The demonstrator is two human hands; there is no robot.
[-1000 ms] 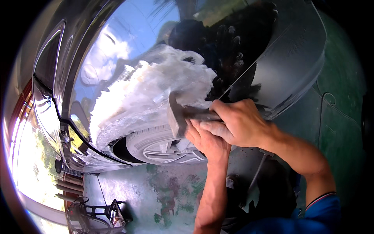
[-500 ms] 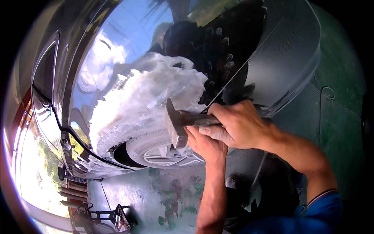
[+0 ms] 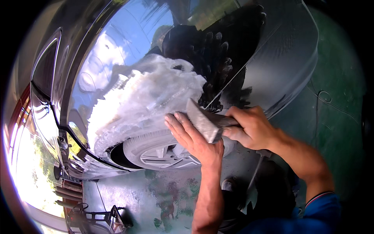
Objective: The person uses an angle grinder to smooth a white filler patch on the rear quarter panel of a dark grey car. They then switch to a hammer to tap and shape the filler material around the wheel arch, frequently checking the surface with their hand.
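Observation:
A grey hammer point(image 3: 202, 121) with a worn metal head stands out from my right hand point(image 3: 255, 128), whose fingers are wrapped round its handle. My left hand point(image 3: 196, 142) is open, its fingers stretched out and apart, reaching up to the lower edge of the whitish sanded patch point(image 3: 144, 93) above the wheel. Beside that hand, the hammer head partly overlaps it; whether they touch I cannot tell. The patch covers part of a glossy black car panel point(image 3: 132, 31). Under the arch the wheel point(image 3: 163, 152) shows, partly behind my left hand.
Right of the patch, a panel seam runs to the dull grey bumper point(image 3: 284, 66). A fan-like device point(image 3: 80, 218) and a small black stand point(image 3: 115, 218) occupy the lower left. Thin wire or cord point(image 3: 324, 97) lies on the green floor point(image 3: 339, 121).
The hammer has shifted right, and its head is turned differently. My left hand's fingers, bent near the handle before, now stretch out toward the panel, left of the hammer head.

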